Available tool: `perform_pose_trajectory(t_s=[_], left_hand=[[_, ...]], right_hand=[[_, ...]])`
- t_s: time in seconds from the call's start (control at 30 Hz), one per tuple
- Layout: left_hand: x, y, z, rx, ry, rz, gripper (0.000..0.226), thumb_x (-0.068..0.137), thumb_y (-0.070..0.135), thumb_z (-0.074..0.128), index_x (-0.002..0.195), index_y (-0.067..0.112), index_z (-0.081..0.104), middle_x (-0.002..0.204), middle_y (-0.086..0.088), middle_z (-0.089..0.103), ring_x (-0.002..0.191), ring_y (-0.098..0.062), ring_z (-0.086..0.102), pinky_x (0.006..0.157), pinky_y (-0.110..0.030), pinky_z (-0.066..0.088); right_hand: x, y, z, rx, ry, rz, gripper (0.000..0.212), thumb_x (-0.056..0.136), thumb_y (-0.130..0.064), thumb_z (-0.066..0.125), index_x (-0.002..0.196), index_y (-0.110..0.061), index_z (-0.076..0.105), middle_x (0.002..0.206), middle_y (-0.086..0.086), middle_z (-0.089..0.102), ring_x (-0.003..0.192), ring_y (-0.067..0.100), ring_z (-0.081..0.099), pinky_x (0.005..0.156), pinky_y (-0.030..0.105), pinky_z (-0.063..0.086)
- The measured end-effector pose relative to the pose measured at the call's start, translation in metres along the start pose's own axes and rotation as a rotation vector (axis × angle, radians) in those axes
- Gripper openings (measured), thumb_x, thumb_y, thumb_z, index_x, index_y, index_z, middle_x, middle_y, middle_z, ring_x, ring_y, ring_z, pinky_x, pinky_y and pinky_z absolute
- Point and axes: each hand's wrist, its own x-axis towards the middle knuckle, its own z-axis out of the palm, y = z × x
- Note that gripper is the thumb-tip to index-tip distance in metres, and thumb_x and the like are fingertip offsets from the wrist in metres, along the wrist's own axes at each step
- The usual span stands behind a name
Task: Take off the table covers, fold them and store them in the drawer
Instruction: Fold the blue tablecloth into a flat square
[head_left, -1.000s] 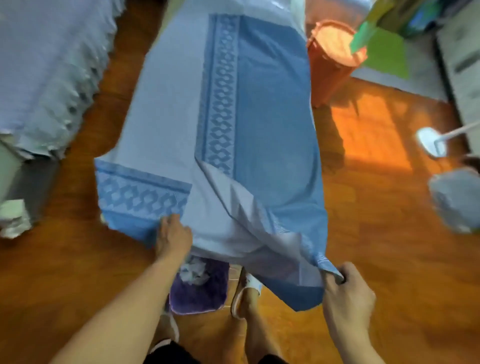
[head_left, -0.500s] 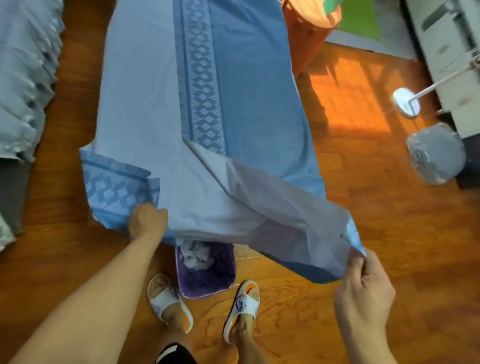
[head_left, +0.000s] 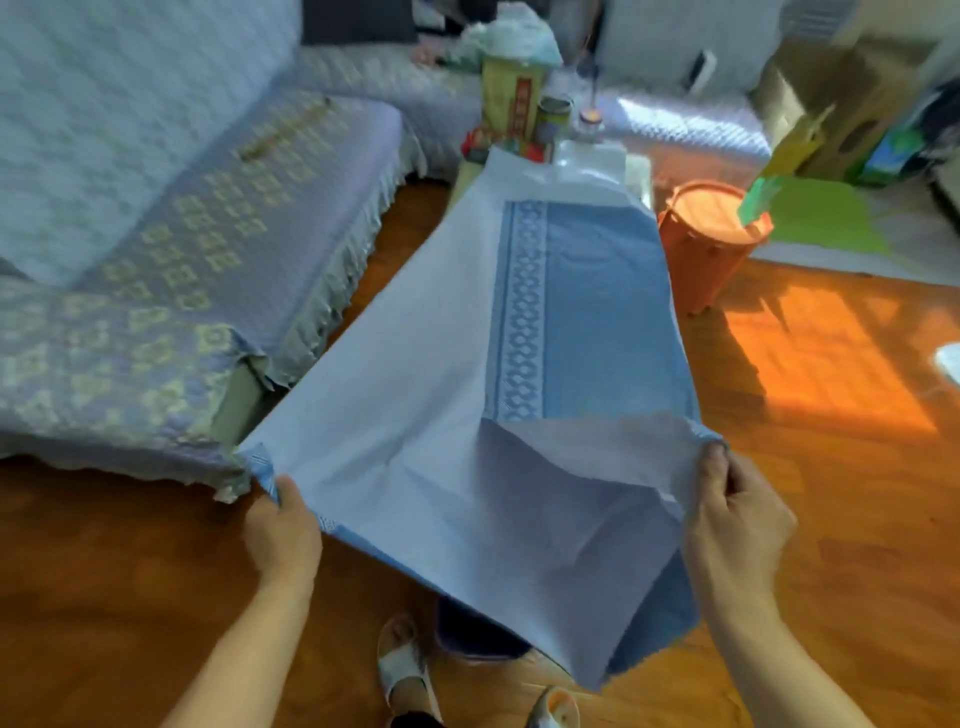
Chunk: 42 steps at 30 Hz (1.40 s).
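We hold the blue table cover (head_left: 441, 364) by its near end, one corner in each hand, while the rest of it lies stretched away from us along the low counter (head_left: 636, 171). Our left hand (head_left: 283, 535) grips the left corner, its fingers curled under the cloth edge with the thumb on top; our right hand (head_left: 737, 519) pinches the right corner between thumb and fingers (head_left: 714, 467). The cover shows its pale, plain underside over the left and near parts, where it is folded back on itself, and on the right its deeper blue face with a lengthwise band of white diamond pattern. The near end sags between our hands in soft creases and hangs down over a purple thing on the floor that we cannot make out. At the far end of the counter stand a few jars and packets (head_left: 524, 114), blurred. A sofa (head_left: 182, 234) with a frilled patterned cover runs along the left, and an orange basket (head_left: 711, 244) stands on the wooden floor (head_left: 831, 389) just right of the counter
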Motion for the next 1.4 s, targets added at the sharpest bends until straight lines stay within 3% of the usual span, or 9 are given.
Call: perform_pose_trajectory(t_s=[0.27,0.47,0.77,0.87,0.97,1.1,1.23,1.33,1.4], left_hand=[[0.011,0.003,-0.021,-0.208,-0.057,-0.254,0.037,0.093,0.004,0.064,0.130,0.001,0.057,0.125,-0.022,0.065,0.106,-0.042,0.065,0.086,-0.055,0.054],[0.040,-0.028,-0.029,-0.155,-0.261,-0.329,0.032,0.097,0.002,0.050,0.128,0.005,0.057,0.111,-0.015,0.066,0.093,-0.037,0.065,0.079,-0.047,0.057],[-0.015,0.022,-0.053,-0.319,-0.843,0.005,0.030,0.105,0.009,0.052,0.122,0.032,0.061,0.110,0.008,0.077,0.102,-0.011,0.073,0.078,-0.025,0.060],[-0.020,0.020,-0.053,-0.328,-0.774,0.018,0.023,0.107,0.037,0.046,0.120,0.037,0.065,0.113,0.009,0.076,0.105,-0.015,0.072,0.091,-0.038,0.059],[-0.012,-0.001,-0.041,-0.267,-0.682,0.024,0.061,0.086,0.082,0.043,0.117,0.037,0.069,0.112,0.007,0.076,0.109,-0.019,0.071,0.099,-0.052,0.054],[-0.025,0.002,-0.044,-0.196,-0.653,0.099,0.060,0.089,0.072,0.041,0.112,0.027,0.074,0.105,0.005,0.077,0.104,-0.018,0.071,0.097,-0.048,0.055],[-0.026,0.009,-0.057,-0.088,-0.552,0.214,0.029,0.105,0.031,0.049,0.097,0.021,0.074,0.092,0.000,0.075,0.090,-0.024,0.070,0.085,-0.049,0.058],[-0.016,0.006,-0.056,-0.090,-0.583,0.158,0.027,0.098,0.023,0.055,0.119,0.021,0.071,0.110,0.007,0.075,0.101,-0.018,0.071,0.089,-0.047,0.060],[-0.012,0.012,-0.060,-0.141,-0.556,0.030,0.021,0.101,0.014,0.052,0.104,0.020,0.072,0.104,0.001,0.075,0.095,-0.019,0.072,0.078,-0.036,0.062]], right_hand=[[-0.002,-0.067,-0.064,0.315,0.438,0.001,0.041,0.104,-0.028,0.037,0.064,-0.021,0.031,0.061,-0.003,0.034,0.056,0.007,0.030,0.053,0.027,0.024],[-0.103,-0.061,0.031,0.109,-0.138,-0.225,0.045,0.103,-0.038,0.042,0.062,-0.019,0.037,0.053,-0.004,0.038,0.051,0.006,0.036,0.052,0.025,0.026],[-0.140,-0.105,0.127,0.137,0.054,0.007,0.037,0.098,-0.039,0.039,0.070,-0.016,0.047,0.058,-0.007,0.043,0.056,0.019,0.039,0.058,0.030,0.018],[-0.143,-0.128,0.129,0.173,0.163,-0.193,0.032,0.099,-0.038,0.041,0.073,-0.020,0.046,0.061,-0.008,0.041,0.060,0.014,0.036,0.057,0.022,0.022],[-0.160,-0.125,0.143,-0.009,-0.048,-0.501,0.018,0.096,-0.030,0.045,0.088,-0.019,0.056,0.074,-0.001,0.057,0.067,0.014,0.048,0.059,0.023,0.031],[-0.177,-0.099,0.167,-0.264,-0.326,-0.557,0.030,0.089,-0.028,0.047,0.117,-0.026,0.059,0.084,-0.004,0.065,0.070,0.025,0.064,0.050,0.032,0.047],[-0.169,-0.092,0.166,-0.220,-0.247,-0.442,0.041,0.092,-0.031,0.045,0.123,-0.021,0.069,0.087,-0.002,0.070,0.068,0.025,0.067,0.053,0.030,0.047],[-0.171,-0.097,0.169,-0.103,-0.199,-0.258,0.035,0.096,-0.025,0.049,0.123,-0.022,0.071,0.102,0.000,0.075,0.086,0.024,0.070,0.071,0.035,0.055],[-0.171,-0.099,0.170,-0.073,-0.206,-0.051,0.031,0.097,-0.018,0.052,0.119,-0.024,0.073,0.104,0.001,0.075,0.095,0.026,0.068,0.080,0.036,0.051]])
